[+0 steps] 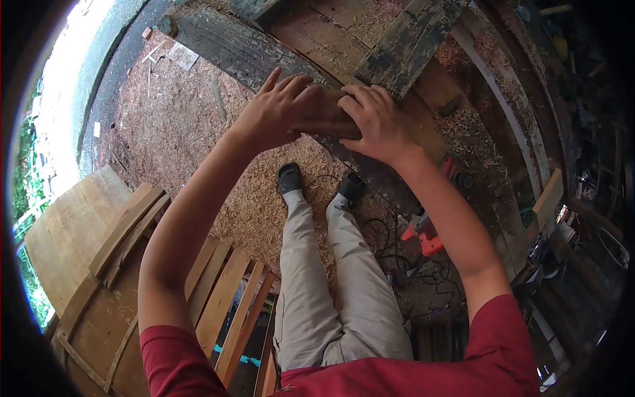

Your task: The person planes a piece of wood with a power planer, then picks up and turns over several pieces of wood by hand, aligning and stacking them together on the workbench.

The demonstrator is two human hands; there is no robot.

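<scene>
A short brown piece of wood [324, 118] lies between my two hands over the worn bench plank [228, 49]. My left hand [278, 109] is on its left end, with the fingers curled over it and one finger sticking out. My right hand [377, 122] grips the right end, fingers bent over the far edge and thumb on the near side. Parts of both ends are hidden under the hands. Just beyond my right hand a weathered board with peeling dark paint [413, 49] lies across the bench.
Wood shavings [178, 109] cover the floor around my feet. A red power tool [430, 241] sits under my right forearm, with dark cables [380, 241] nearby. Wooden slats [221, 284] and a curved wooden panel [76, 228] stand at the lower left.
</scene>
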